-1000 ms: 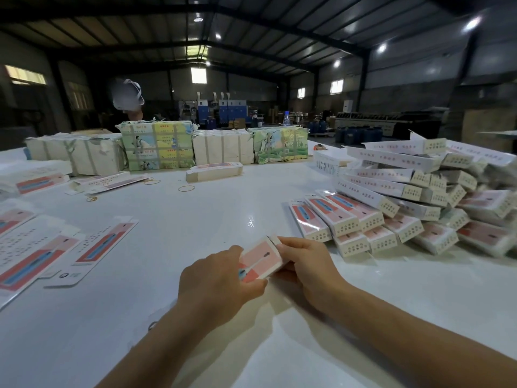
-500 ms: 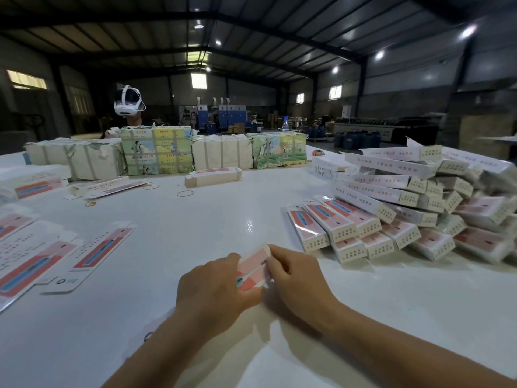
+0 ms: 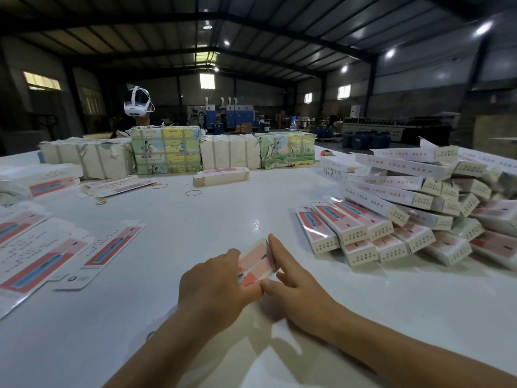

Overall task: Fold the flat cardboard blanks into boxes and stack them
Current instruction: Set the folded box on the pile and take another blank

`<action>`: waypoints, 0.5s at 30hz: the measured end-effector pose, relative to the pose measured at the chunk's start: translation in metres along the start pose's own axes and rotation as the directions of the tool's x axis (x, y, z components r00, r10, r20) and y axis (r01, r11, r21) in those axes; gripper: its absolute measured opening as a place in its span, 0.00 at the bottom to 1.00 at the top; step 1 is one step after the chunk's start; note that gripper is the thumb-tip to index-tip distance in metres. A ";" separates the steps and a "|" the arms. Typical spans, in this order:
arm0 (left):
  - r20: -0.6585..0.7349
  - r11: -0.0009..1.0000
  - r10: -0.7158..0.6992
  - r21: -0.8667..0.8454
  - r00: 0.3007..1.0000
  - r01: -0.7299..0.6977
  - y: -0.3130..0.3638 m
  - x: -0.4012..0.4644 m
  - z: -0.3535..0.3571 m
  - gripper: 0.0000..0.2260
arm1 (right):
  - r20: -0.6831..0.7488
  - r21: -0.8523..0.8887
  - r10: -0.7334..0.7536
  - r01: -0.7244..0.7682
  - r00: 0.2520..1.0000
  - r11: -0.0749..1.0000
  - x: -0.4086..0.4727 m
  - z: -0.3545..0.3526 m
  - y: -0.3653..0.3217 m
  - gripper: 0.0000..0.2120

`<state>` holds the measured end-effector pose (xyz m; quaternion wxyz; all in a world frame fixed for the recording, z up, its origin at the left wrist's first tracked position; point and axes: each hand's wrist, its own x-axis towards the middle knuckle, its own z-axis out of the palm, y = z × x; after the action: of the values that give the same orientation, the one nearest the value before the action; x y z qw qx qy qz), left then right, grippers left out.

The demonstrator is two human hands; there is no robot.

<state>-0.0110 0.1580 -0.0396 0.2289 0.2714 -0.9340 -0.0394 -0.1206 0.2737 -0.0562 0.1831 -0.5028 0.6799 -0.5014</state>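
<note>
A pink and white box (image 3: 256, 261) is between my hands, low over the white table (image 3: 212, 219). My left hand (image 3: 215, 287) grips its near end, fingers curled round it. My right hand (image 3: 291, 287) touches its far right side, forefinger stretched along the end flap and thumb under the near edge. Finished boxes lie in a loose pile (image 3: 405, 208) at the right. Flat blanks (image 3: 47, 253) are spread at the left.
Wrapped bundles (image 3: 167, 152) line the table's far side, with a short stack of blanks (image 3: 221, 176) and rubber bands (image 3: 193, 193) in front. A person wearing a white headset (image 3: 138, 105) sits behind the bundles.
The box has swung more end-on between my hands. My right forefinger has straightened along its end flap.
</note>
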 end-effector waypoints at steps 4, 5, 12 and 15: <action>0.034 0.999 0.018 0.049 0.999 -0.020 -0.007 0.003 -0.002 0.28 | 0.042 -0.038 0.001 0.001 0.999 0.999 0.003 -0.007 -0.001 0.36; 0.048 0.998 0.031 0.054 0.998 -0.034 -0.009 0.004 -0.003 0.28 | 0.045 -0.126 -0.031 0.037 0.999 0.991 0.003 -0.009 -0.004 0.37; 0.119 0.976 0.197 0.074 0.973 -0.206 -0.014 0.000 -0.008 0.24 | 0.245 -0.586 -0.307 0.393 0.919 0.708 0.004 -0.020 0.001 0.34; -0.036 0.940 0.338 0.066 0.941 -0.335 -0.015 -0.001 -0.011 0.22 | 0.237 -0.750 -0.400 0.428 0.885 0.503 0.007 -0.020 0.006 0.31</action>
<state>0.0016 0.1465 -0.0334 0.2461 0.1155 -0.9617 0.0343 -0.1415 0.2777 -0.0513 -0.1701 -0.6865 0.6854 -0.1730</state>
